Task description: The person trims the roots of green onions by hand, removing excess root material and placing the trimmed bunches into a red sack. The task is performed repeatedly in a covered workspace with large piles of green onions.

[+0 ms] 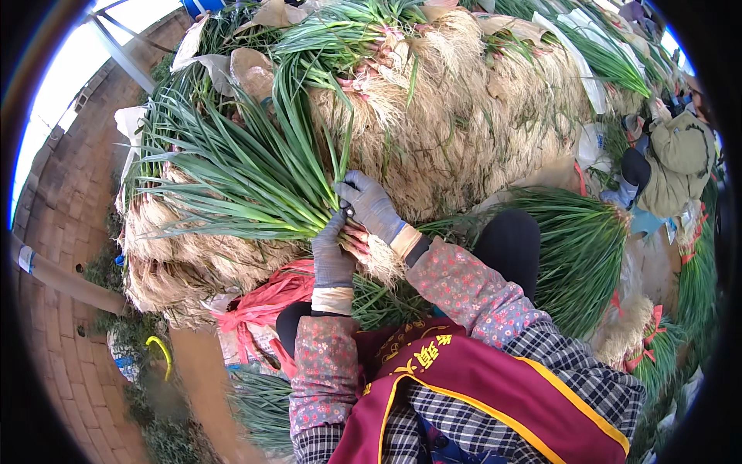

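Note:
A bunch of green garlic point(259, 189) spans the middle, its long flat leaves fanned to the upper left. Its reddish stem bases and pale roots point(381, 257) stick out below my right hand. My left hand point(334, 259), in a grey glove, is closed around the stems from beneath. Against the upper side of the same bunch, my right hand point(372, 207), also gloved in grey, has its fingers curled at the stems, near the base of a few upright leaves. Part of the grip is hidden behind the gloves.
A tall heap of green garlic point(456, 116) with roots facing outward rises ahead. Red plastic ties point(270, 300) hang beside my left forearm. Tied bundles point(576, 255) lie at right, near another person point(680, 166). A brick floor point(66, 309) and a yellow hooked object point(161, 356) are at left.

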Demonstrator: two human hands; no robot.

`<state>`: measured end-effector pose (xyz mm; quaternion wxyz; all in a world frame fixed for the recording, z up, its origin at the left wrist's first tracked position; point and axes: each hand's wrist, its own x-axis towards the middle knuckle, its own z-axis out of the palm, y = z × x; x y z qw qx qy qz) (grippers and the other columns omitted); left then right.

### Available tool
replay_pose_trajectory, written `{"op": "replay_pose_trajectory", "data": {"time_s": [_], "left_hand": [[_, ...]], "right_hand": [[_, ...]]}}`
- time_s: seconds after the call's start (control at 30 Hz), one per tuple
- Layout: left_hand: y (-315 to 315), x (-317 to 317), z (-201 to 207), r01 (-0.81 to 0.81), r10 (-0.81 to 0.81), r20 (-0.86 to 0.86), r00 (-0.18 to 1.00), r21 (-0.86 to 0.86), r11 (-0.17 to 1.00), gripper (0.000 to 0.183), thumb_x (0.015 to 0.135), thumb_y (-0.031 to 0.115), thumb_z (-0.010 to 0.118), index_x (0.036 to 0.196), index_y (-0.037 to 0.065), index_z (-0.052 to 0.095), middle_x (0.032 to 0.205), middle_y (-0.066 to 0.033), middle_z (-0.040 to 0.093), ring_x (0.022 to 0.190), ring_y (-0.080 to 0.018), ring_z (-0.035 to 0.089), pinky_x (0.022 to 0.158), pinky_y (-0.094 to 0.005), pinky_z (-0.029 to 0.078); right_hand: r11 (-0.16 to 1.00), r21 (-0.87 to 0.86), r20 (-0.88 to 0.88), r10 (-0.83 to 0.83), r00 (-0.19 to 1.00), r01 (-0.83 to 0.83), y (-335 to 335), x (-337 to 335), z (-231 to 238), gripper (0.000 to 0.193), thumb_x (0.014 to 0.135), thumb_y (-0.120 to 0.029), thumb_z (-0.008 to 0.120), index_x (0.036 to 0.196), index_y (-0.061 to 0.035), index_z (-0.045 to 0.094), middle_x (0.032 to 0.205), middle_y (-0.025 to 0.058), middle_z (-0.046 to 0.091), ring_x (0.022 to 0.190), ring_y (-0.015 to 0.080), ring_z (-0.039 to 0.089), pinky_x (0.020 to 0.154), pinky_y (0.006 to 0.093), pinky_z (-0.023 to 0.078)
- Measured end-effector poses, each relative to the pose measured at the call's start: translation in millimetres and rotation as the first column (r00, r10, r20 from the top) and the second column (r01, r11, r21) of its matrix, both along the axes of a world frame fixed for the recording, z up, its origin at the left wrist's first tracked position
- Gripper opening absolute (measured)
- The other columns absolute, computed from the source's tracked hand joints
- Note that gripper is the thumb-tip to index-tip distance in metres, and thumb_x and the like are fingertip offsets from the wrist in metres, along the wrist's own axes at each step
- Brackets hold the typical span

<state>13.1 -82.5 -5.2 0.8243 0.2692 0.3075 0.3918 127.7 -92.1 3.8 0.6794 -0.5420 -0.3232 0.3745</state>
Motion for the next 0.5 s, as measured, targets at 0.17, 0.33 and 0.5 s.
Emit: {"op": "replay_pose_trajectory", "data": {"time_s": [0.17,0.33,0.5], "left_hand": [[8,-13,-16,0.027,-0.017,-0.098,0.995,0.101,0.994,0.025,0.09,0.023,0.056,0.079,0.001,0.061,0.059,-0.0127,0.061,0.04,-0.0212,0.054,0.036,-0.0282,0.044],[-10,-14,8,0.138,-0.13,-0.076,0.989,0.115,0.984,0.027,0.088,0.026,0.057,0.079,0.0,0.06,0.062,-0.0123,0.061,0.051,-0.0222,0.059,0.049,-0.0292,0.049],[-11,-24,11,0.193,-0.196,0.013,0.98,0.138,0.971,0.023,0.089,0.022,0.057,0.086,0.0,0.06,0.071,-0.0113,0.061,0.061,-0.0234,0.062,0.059,-0.0317,0.052]], "right_hand": [[0.998,0.054,-0.334,0.053,0.941,-0.037,-12,-16,3,0.011,0.092,-0.017,0.058,0.09,-0.0062,0.059,0.06,-0.0023,0.048,0.043,0.0068,0.041,0.036,0.0218,0.032],[0.999,-0.033,-0.511,-0.054,0.858,0.044,12,19,-13,0.012,0.094,-0.019,0.054,0.091,-0.0078,0.058,0.065,-0.003,0.052,0.049,0.0069,0.046,0.041,0.0198,0.036],[0.996,-0.005,-0.386,0.076,0.919,-0.084,3,75,-39,0.015,0.093,-0.019,0.053,0.091,-0.005,0.059,0.07,-0.0005,0.057,0.051,0.0073,0.049,0.048,0.021,0.042]]}}
